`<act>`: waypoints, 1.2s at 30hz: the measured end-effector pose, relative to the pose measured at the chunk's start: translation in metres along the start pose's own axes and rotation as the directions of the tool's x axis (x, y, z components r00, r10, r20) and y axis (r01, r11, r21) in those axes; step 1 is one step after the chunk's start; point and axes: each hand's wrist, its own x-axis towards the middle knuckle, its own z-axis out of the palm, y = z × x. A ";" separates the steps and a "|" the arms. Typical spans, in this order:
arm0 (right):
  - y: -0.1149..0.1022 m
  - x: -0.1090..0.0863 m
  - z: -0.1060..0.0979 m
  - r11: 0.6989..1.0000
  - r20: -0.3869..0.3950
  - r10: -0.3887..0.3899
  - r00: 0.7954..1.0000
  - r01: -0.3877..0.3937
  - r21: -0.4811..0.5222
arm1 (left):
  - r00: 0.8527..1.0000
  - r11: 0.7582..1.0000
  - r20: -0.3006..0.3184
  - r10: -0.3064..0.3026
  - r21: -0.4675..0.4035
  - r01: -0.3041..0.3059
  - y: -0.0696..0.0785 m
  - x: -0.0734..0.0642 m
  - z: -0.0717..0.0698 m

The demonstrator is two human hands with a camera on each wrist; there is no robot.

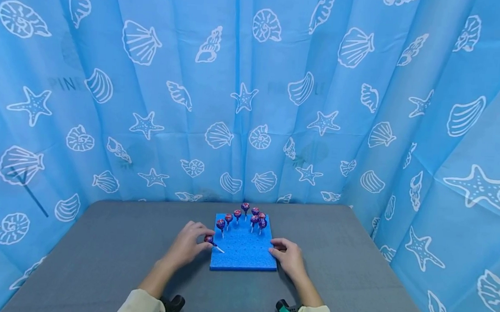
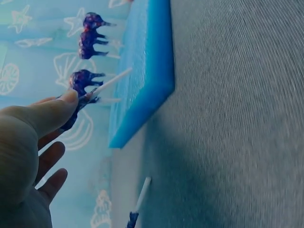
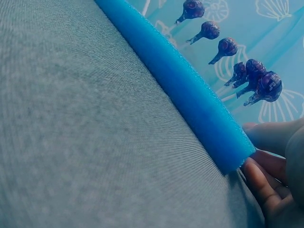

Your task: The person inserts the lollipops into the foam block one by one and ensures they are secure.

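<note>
Between thumb and fingers my left hand point(image 1: 189, 243) pinches a wrapped lollipop point(image 1: 209, 239) by its head. Its white stick point(image 2: 114, 81) points over the left part of a blue foam board point(image 1: 245, 254). Several wrapped lollipops point(image 1: 237, 214) stand upright in the board's far half, stick down. My right hand point(image 1: 289, 258) holds the board's right edge, thumb at the top and fingers against the side point(image 3: 259, 183). Below the left hand, another lollipop point(image 2: 138, 202) lies on the table, only partly in the left wrist view.
The board lies flat on a grey cloth-covered table point(image 1: 144, 235). Blue curtains point(image 1: 244, 99) with white shell and starfish prints hang behind the table and on both sides. Each wrist wears a dark band point(image 1: 173, 305).
</note>
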 end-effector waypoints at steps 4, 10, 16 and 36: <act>0.001 0.000 0.000 1.000 0.004 0.006 1.000 -0.006 0.002 | 0.999 0.997 -0.043 -0.009 -0.074 0.006 0.010 0.001 0.003; 0.000 0.000 0.000 1.000 0.007 0.001 1.000 -0.001 0.001 | 0.989 0.990 -0.145 -0.017 -0.139 -0.003 0.021 0.003 0.015; 0.000 0.001 0.000 1.000 0.009 0.002 1.000 -0.002 0.005 | 0.977 0.990 -0.212 -0.004 -0.141 -0.026 0.024 0.004 0.024; 0.001 0.001 -0.001 1.000 0.007 0.005 1.000 -0.005 -0.005 | 0.983 0.990 -0.180 -0.034 -0.139 0.009 0.027 0.000 0.037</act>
